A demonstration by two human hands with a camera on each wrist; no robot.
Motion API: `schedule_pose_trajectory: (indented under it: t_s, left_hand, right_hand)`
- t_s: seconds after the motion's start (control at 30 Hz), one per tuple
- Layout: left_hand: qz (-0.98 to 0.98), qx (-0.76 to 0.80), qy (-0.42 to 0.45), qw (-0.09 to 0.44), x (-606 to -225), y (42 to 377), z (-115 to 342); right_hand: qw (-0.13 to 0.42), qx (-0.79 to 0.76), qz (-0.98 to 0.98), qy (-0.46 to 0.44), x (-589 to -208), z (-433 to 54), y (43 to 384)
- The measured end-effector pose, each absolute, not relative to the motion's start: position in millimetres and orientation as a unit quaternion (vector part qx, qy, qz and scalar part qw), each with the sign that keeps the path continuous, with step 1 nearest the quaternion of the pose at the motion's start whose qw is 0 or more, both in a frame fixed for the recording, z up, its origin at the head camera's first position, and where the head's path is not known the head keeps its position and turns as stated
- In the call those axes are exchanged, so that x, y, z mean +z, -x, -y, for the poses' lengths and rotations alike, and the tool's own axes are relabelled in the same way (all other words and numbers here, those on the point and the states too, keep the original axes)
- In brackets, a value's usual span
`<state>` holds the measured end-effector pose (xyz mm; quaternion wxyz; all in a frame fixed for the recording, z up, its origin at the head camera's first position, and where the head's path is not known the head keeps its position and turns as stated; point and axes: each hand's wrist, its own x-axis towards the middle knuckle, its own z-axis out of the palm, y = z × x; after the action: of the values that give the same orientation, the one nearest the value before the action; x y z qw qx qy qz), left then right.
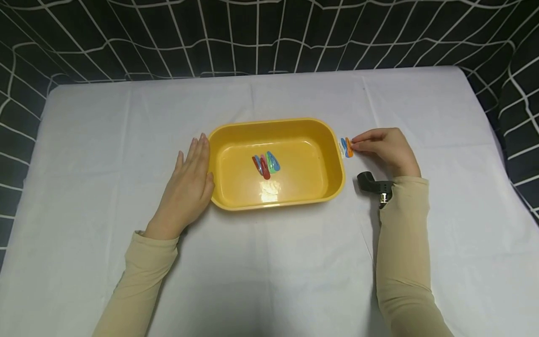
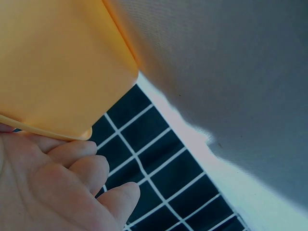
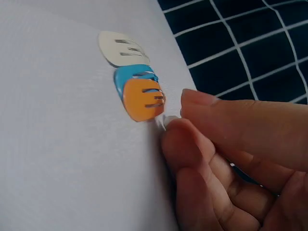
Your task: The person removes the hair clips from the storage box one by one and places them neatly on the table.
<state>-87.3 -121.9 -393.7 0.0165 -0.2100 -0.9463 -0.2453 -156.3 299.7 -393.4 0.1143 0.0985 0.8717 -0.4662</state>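
My left hand (image 1: pixel 187 189) lies with straight fingers along the left wall of a yellow tray (image 1: pixel 275 122); in the left wrist view its fingers (image 2: pixel 91 168) are at the tray's rim (image 2: pixel 62 134). Several snap hair clips, including a dark red one (image 1: pixel 265 167) and a blue one (image 1: pixel 273 161), lie inside the tray. My right hand (image 1: pixel 389 150) is just right of it, thumb and fingertips pinching a small pale piece (image 3: pixel 171 121), apparently a hair clip mostly hidden by the fingers. Close by lie an orange clip (image 3: pixel 143 101), a blue clip (image 3: pixel 120 79) and a white clip (image 3: pixel 118 48).
A white cloth (image 1: pixel 269 262) covers the table. Dark fabric with white grid lines (image 1: pixel 257 42) hangs along its back and sides. A black wrist-camera mount (image 1: pixel 372 184) sticks out from the right sleeve, low over the cloth.
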Motion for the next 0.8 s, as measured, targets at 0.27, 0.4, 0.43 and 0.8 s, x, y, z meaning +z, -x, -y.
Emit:
schedule_pose_trajectory:
  t_s: [0.27,0.4,0.43,0.8]
  left_hand:
    - [0.946,-0.248,0.210,0.017,-394,88,122]
    - [0.946,-0.248,0.209,0.018,-394,87,122]
    - [0.946,-0.247,0.209,0.017,-394,87,122]
    - [0.946,-0.247,0.208,0.016,-394,88,123]
  right_hand:
    - [0.120,-0.588,-0.790,-0.126,-395,-302,157]
    - [0.127,-0.620,-0.764,-0.126,-392,-301,157]
    - [0.128,-0.623,-0.762,-0.126,-390,-301,157]
    - [0.118,-0.635,-0.755,-0.113,-378,-296,155]
